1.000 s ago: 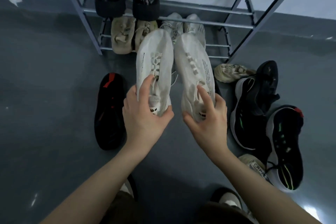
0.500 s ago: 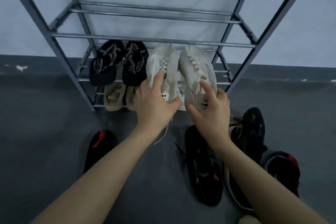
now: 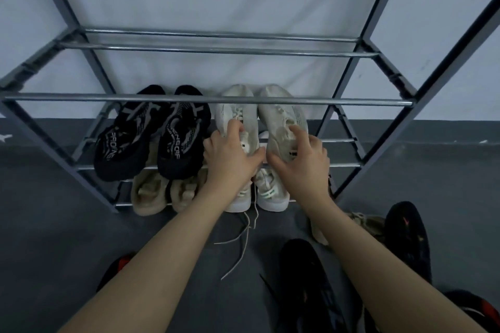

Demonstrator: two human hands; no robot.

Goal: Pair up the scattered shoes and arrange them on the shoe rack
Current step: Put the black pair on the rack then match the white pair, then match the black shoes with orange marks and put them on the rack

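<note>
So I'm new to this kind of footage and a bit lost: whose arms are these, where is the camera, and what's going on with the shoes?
No machine here: a person wears a wide-angle camera on the head, looking forward and down, so the arms are their own. The left hand and right hand each grip one shoe of a white sneaker pair, on a shelf of the metal shoe rack beside a black patterned pair. The shelf below holds a beige pair and another white pair. On the grey floor lie loose shoes, among them black sneakers.
</note>
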